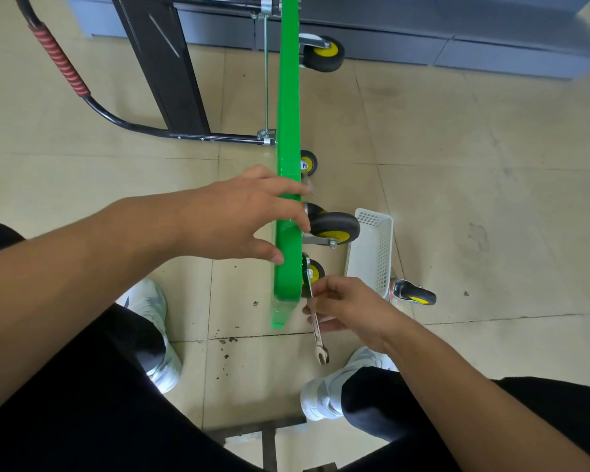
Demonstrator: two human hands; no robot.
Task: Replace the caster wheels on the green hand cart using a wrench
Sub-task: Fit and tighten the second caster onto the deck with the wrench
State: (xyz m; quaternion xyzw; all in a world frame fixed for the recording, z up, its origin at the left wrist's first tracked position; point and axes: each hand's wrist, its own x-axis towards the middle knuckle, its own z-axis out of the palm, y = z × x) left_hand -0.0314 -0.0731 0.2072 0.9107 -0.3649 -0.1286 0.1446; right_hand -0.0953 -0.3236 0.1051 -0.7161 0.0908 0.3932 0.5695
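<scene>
While the green hand cart point(288, 131) stands on its edge on the tiled floor point(474, 158), deck vertical and seen edge-on, its caster wheels stick out to the right: one large black-and-yellow caster point(334, 227) at mid-deck, a small wheel point(314, 271) just below it, another small wheel point(309, 162) above, a far caster point(323, 53) near the top. Wrench point(315, 315) sits with upper end at the small lower wheel's mount, open-jaw end pointing down toward the person. Right hand point(346, 310) closed around the wrench shaft. Left hand point(249, 214) clamps the deck edge, fingers over the right face, thumb on the left face. White perforated basket point(372, 247) just right of the large caster. Loose caster point(413, 292) on the floor beside the basket. Black handle with red grip point(60, 61) lies left. White shoes point(157, 335) at bottom.
</scene>
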